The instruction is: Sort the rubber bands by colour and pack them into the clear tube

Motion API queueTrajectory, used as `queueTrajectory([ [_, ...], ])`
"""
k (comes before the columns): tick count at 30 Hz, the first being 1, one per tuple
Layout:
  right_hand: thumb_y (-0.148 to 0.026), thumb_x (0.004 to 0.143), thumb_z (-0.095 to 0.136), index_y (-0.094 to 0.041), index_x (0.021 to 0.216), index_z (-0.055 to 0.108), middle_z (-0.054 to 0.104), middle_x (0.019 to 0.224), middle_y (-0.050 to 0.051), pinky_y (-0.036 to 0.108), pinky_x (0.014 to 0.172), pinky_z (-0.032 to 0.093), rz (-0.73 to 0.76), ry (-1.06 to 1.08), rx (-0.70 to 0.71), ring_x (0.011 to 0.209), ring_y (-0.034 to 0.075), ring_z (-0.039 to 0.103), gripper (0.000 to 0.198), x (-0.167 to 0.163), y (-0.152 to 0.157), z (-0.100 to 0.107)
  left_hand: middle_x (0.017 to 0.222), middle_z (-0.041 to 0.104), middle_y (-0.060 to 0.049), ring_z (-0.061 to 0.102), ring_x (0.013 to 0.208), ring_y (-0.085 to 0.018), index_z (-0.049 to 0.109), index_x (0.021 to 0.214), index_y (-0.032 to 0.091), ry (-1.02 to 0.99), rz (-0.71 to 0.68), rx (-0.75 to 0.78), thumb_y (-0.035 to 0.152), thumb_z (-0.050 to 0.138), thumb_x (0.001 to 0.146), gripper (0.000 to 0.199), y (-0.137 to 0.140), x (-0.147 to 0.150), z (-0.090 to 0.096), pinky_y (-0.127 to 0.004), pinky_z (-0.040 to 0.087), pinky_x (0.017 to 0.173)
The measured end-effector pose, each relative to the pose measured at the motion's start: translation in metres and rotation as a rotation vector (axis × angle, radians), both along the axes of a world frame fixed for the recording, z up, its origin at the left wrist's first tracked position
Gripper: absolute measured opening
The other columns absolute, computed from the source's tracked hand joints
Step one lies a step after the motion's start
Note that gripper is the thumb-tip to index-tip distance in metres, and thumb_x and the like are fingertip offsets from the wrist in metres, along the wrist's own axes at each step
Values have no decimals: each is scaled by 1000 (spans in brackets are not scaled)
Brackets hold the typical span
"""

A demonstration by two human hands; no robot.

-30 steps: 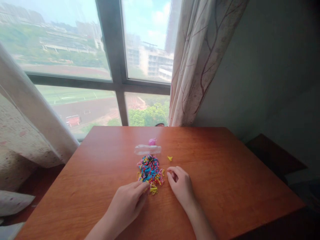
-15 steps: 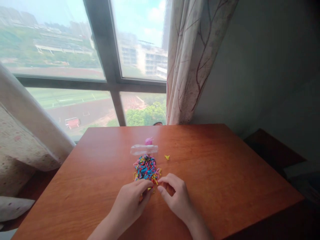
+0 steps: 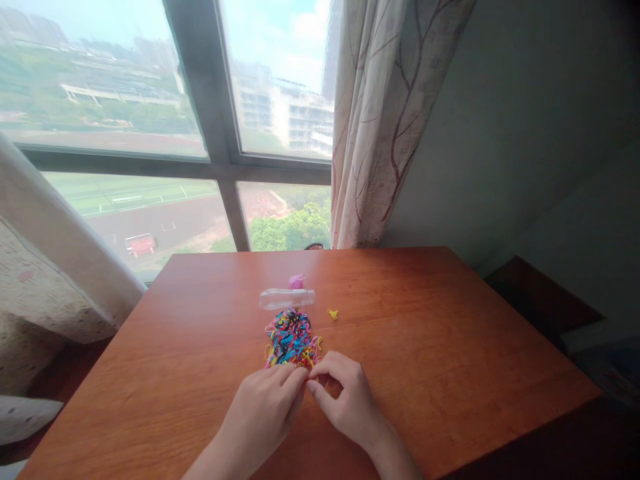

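Observation:
A heap of small coloured rubber bands [image 3: 291,335] in blue, black, pink, red and yellow lies on the wooden table [image 3: 440,347]. At its near edge my left hand [image 3: 267,403] is closed, fingers pressed together and knuckles up. My right hand [image 3: 347,393] pinches with thumb and forefinger against the left fingertips. A tiny reddish bit shows where the fingertips meet; what they hold is too small and too covered to name. To the right, apart from the heap, lies a little cluster of yellow bands [image 3: 333,314].
Behind the heap a clear plastic bottle-shaped container [image 3: 287,299] lies on its side, with a small pink object [image 3: 297,281] just beyond it. The table's far edge meets a window [image 3: 280,171] with a patterned curtain [image 3: 373,133] on either side.
My hands have come together; the right fingertips moved left to meet the left ones. The left fingers have closed further and now cover the yellow bit seen beside them before.

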State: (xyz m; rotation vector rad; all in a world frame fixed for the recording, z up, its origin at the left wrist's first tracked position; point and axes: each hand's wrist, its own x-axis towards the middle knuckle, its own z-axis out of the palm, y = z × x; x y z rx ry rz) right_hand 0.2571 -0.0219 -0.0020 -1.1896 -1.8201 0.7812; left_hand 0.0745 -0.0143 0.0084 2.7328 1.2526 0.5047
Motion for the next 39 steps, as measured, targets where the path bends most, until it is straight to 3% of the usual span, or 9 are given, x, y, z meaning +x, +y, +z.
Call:
queueTrajectory([
  [9,-17,84,59,-20,75,62,58,70,-2,21,59,40,-44,33,-15,64,12,54,10,3,3,4,77,69,1,65,66,-16,56,88,23,-54,8,3,18,42,97,17,-1,1,1,-25,41,58],
  [17,-22,86,59,-21,78,63,60,72,-1,23,63,43,-10,-4,-14,67,13,56,9,1,2,0,77,70,-1,67,68,-18,59,88,23,-39,-2,-9,18,45,95,16,-1,0,0,-25,45,59],
  [19,-23,87,57,-21,76,63,60,70,-1,23,61,42,-62,-23,-14,65,13,56,13,7,6,-3,77,70,-1,68,67,-17,60,91,23,-67,11,-2,20,43,96,18,-1,-1,1,-24,46,59],
  [25,-27,90,53,-21,77,66,63,70,2,26,60,42,-425,-159,7,63,17,57,19,41,22,-20,74,71,-1,67,63,-14,61,94,23,-158,62,10,21,41,97,20,0,-17,-1,-21,47,58],
  [31,-27,89,56,-23,75,66,61,68,2,28,62,42,-428,-341,67,65,19,56,18,47,22,-28,73,71,0,67,62,-14,61,92,23,-135,92,0,22,42,96,19,2,-29,-7,-21,47,58],
  [39,-24,87,58,-22,73,63,60,67,1,28,61,40,-464,-324,34,64,18,55,14,46,24,-31,80,73,2,69,65,-15,59,96,24,-152,78,8,21,43,96,16,2,-29,-7,-23,46,57],
])
